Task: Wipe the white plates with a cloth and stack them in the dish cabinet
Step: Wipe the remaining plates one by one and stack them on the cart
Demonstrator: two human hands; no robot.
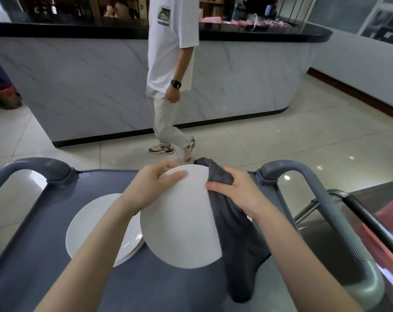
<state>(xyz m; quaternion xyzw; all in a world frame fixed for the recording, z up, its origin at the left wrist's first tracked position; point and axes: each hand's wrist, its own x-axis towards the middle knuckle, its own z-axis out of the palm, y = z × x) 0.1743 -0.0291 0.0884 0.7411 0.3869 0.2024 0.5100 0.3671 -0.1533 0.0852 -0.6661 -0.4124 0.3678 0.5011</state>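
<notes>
Two bare forearms are reaching in from the bottom edge over a blue-grey cart [44,255], whose tray is lying closest below the camera. On the left, the tray's raised rim [17,228] is running up to an arched handle [33,167] at the far corner. A strip of bare tray is lying open between that rim and a stack [94,224] of white plates. The stack is sitting flat on the tray's left half. At least two rims are showing at its near edge, but an exact count cannot be read.

One more plate [179,221] is being held tilted above the tray, its left edge overlapping the stack's right side in view. The left hand [150,185] is gripping this plate at its upper left rim, thumb lying on the near face and fingers curling over the edge. The right hand [234,190] is clenching one dark grey cloth [234,233] against the plate's right rim, thumb touching the face. The cloth's free end is hanging down to the tray.

A second arched handle [303,176] is bounding the cart on the right, with a steel top [321,233] just beside it. Beyond the cart, tiled floor [281,143] is lying open up to a marble-look counter [78,86]. One person [170,64] is striding across it near the cart's far edge.
</notes>
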